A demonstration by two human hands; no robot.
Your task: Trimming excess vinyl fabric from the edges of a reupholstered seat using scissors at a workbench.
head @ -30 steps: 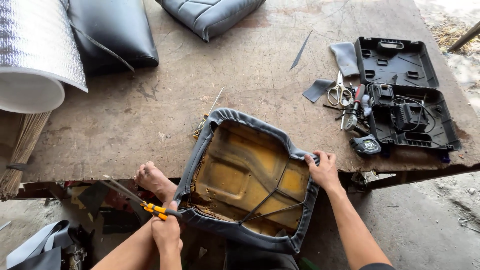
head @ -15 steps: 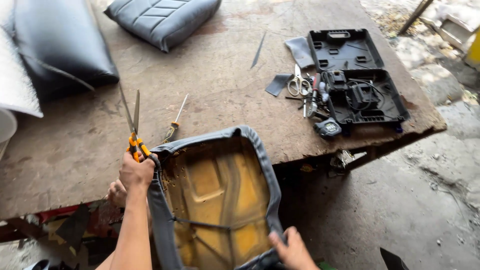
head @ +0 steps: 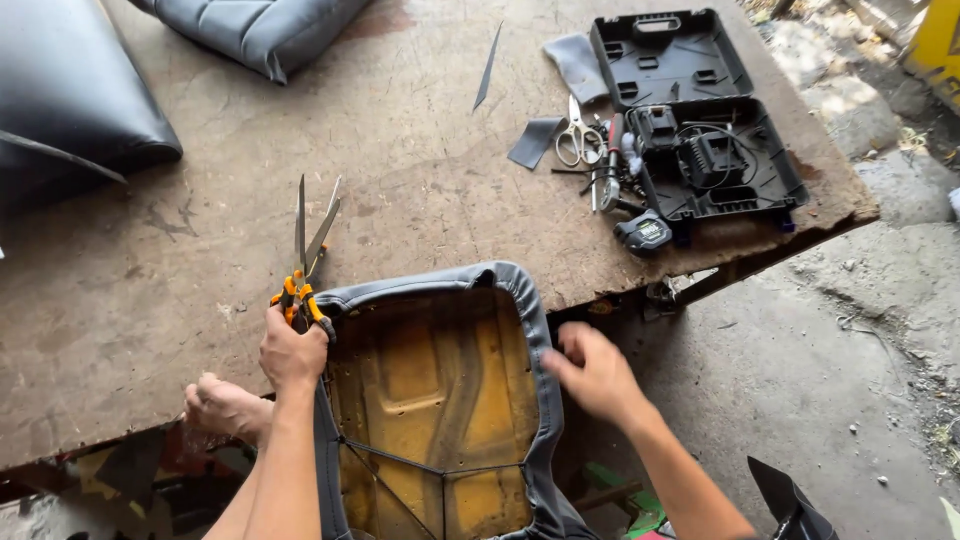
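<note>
The left hand is clamped around the orange handles of a pair of long-bladed shears, blades parted and pointing to the far side over the worn wooden table. The right hand presses with fingers half curled against the right edge of the grey cover on an upturned seat pan (yellowish inside, crossed by thin wires), which leans against the table's near edge between the two hands. A bare foot rests just left of the left forearm. At the far right lies an open black plastic tool case, a rectangular moulded box with a tool and cord inside; small scissors and grey scraps lie just left of it. A grey quilted cushion sits at the far edge.
</note>
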